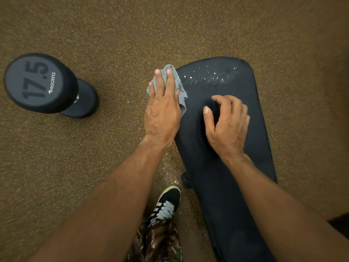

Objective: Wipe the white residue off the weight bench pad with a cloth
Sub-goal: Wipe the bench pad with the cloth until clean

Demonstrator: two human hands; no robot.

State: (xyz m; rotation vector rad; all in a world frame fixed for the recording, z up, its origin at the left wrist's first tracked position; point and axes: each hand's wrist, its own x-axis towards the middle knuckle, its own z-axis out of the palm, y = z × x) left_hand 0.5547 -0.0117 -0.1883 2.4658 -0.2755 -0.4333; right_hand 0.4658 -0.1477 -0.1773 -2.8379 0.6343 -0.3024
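The long black padded weight bench pad (pixel 226 167) runs lengthwise away from the person, its rounded far end lying beyond both sets of fingertips. Its surface is dark and matte, with a scatter of white speckled residue (pixel 209 76) just past the right fingertips and to the right of the left ones. The left hand (pixel 162 110) lies flat, fingers extended and slightly spread, pressing a crumpled light grey cloth (pixel 179 86) at the pad's left edge; the cloth shows beyond and beside those fingers. The right hand (pixel 226 121) rests on the pad, fingers curled, thumb out, gripping nothing. Well left of the left fingers stands a black round-headed dumbbell (pixel 43 84) marked 17.5 on the brown speckled rubber floor (pixel 94 167).
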